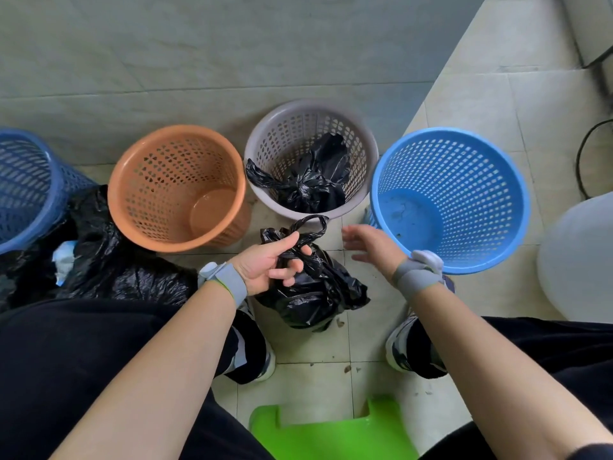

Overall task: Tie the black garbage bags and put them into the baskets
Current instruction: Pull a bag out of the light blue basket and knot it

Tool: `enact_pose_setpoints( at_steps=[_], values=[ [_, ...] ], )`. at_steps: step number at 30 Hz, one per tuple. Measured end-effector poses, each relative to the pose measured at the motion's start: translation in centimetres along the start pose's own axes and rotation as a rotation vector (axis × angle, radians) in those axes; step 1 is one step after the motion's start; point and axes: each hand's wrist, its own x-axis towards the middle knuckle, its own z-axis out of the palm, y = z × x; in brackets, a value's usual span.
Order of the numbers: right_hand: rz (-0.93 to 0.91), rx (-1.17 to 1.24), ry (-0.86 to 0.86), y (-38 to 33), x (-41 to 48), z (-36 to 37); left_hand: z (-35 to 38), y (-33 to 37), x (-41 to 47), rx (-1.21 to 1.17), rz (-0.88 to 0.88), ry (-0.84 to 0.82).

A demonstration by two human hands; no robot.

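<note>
A small black garbage bag (311,293) sits on the tiled floor between my feet. My left hand (268,260) grips its twisted handles near the top. To the right of the bag, my right hand (371,247) hovers with fingers relaxed and holds nothing. Ahead stand an orange basket (132,180), a grey basket (262,134) and a light blue basket (517,200). A tied black bag (318,180) lies inside the grey basket. The orange and light blue baskets hold no bag. More black bags (109,260) are heaped on the floor at the left.
A dark blue basket (20,180) stands at the far left edge. A green plastic stool (331,433) is below me. A white container (580,257) sits at the right, with black cables (583,161) behind it. A tiled wall rises behind the baskets.
</note>
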Motion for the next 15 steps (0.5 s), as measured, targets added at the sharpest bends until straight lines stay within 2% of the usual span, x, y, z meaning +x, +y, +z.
enact_pose_setpoints(
  at_steps=[2,4,9,12,15],
  values=[
    [-0.047,0.133,0.074,-2.0,0.1,-0.1,0.0,0.0,0.0,0.047,0.003,0.022],
    [-0.116,0.026,0.068,-3.7,-0.1,0.1,0.2,-0.1,0.0,0.072,-0.001,0.033],
    [-0.227,-0.288,-0.111,-4.8,0.2,1.2,0.0,-0.4,0.4,0.096,-0.033,0.023],
    [-0.246,-0.259,-0.065,-4.1,0.2,0.8,-0.4,-0.5,0.6,0.007,0.012,0.050],
    [-0.164,-0.182,-0.120,-2.4,-0.6,0.4,-0.7,-0.4,0.9,-0.128,0.091,0.133]
  ],
)
